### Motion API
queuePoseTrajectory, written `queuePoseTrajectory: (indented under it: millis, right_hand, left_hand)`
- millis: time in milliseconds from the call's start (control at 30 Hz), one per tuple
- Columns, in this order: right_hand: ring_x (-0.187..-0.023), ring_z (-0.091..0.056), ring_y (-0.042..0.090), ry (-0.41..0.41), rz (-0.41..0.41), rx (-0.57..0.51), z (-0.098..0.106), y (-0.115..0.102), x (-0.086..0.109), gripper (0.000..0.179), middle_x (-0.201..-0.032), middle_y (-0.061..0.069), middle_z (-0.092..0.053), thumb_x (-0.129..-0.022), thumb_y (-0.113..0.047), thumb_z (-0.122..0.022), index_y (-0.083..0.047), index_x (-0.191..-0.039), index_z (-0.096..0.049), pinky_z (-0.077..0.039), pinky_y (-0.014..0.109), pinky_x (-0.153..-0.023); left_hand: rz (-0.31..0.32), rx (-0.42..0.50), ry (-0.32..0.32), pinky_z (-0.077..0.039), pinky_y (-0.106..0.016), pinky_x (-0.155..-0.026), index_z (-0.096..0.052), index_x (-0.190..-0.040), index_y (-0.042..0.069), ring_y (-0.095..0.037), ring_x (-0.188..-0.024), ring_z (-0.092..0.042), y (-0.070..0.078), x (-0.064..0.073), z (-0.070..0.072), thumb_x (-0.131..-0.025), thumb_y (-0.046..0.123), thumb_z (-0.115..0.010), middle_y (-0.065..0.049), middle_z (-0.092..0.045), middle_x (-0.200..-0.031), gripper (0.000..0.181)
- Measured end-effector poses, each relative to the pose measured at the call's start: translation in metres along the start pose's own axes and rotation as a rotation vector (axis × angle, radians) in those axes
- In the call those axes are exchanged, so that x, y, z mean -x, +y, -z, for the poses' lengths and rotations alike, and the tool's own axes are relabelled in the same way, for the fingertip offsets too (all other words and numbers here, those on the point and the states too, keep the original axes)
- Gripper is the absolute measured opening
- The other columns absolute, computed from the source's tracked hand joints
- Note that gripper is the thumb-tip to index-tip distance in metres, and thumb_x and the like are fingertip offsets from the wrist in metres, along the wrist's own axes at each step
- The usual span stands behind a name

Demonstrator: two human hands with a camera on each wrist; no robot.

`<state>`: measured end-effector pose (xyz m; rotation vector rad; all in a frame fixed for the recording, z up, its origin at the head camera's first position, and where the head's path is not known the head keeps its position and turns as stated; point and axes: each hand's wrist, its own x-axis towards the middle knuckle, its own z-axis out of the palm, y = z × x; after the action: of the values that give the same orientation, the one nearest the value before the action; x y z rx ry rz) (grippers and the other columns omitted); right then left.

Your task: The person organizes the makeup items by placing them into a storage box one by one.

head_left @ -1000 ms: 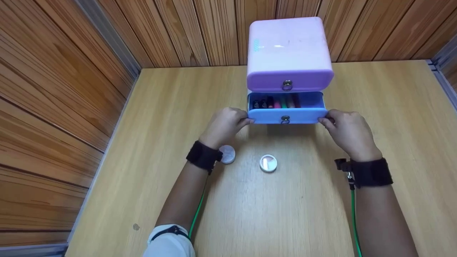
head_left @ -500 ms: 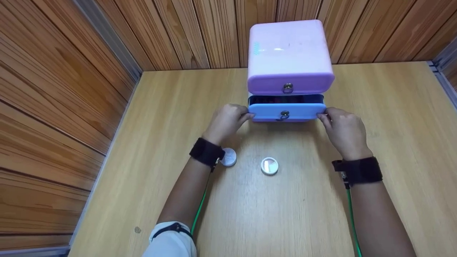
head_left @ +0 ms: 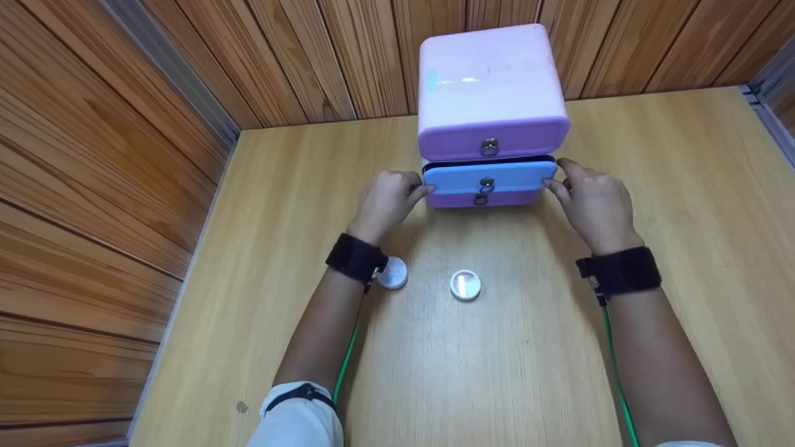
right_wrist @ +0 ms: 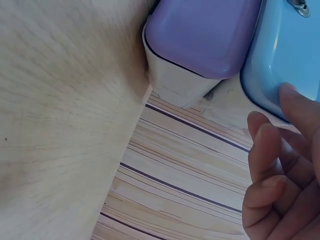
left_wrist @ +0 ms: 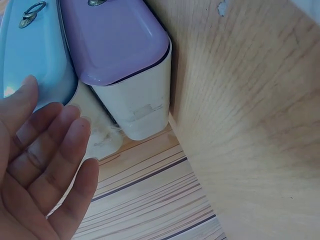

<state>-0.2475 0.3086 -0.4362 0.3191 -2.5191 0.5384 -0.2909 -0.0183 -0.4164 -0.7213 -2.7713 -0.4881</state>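
A pink and purple cabinet (head_left: pixel 490 81) stands at the back of the table. Its blue drawer (head_left: pixel 456 179) is nearly closed, with a thin dark gap along the top. My left hand (head_left: pixel 386 202) is at the drawer's left corner; in the left wrist view its thumb (left_wrist: pixel 22 97) presses the blue front, the other fingers loosely bent beside it. At the right corner is my right hand (head_left: pixel 596 208). Its thumb (right_wrist: pixel 295 102) touches the drawer front, while the other fingers bend near the cabinet's side. Below lies a purple lower drawer (head_left: pixel 515 197). The drawer's contents are hidden.
Two small round containers sit on the table in front of the cabinet: a clear-topped one (head_left: pixel 465 285) in the middle and a pale one (head_left: pixel 394 273) beside the left wristband (head_left: pixel 355 257). Wood-panelled walls (head_left: pixel 279 56) border the back and left. Green cables run along both forearms.
The blue drawer has slid back into the cabinet, hiding the tubes inside and uncovering the purple drawer below. Both hands have moved forward with it. The camera view has shifted slightly.
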Motion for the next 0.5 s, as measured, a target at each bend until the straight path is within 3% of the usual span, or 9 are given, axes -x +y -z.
queuePoseTrajectory:
  millis: [133, 500]
  right_hand:
    - [-0.064, -0.065, 0.034, -0.009, 0.008, -0.012, -0.005, -0.003, -0.002, 0.034, -0.077, 0.02, -0.068, -0.094, -0.026, -0.067, 0.004, -0.11, -0.067, -0.048, 0.048, -0.051]
    - [-0.064, -0.065, 0.033, -0.041, 0.006, -0.043, -0.013, -0.016, -0.012, 0.028, -0.079, 0.018, -0.069, -0.094, -0.022, -0.066, 0.005, -0.099, -0.069, -0.048, 0.046, -0.052]
  left_hand:
    - [-0.013, 0.001, -0.005, -0.032, -0.027, -0.05, -0.068, -0.079, 0.014, -0.01, -0.057, -0.046, -0.006, 0.002, 0.002, -0.096, 0.042, -0.06, 0.006, -0.053, -0.064, 0.034]
    - [0.023, 0.016, 0.005, -0.032, -0.028, -0.049, -0.062, -0.076, 0.015, -0.012, -0.057, -0.045, -0.017, 0.01, 0.005, -0.096, 0.04, -0.06, 0.005, -0.05, -0.063, 0.033]
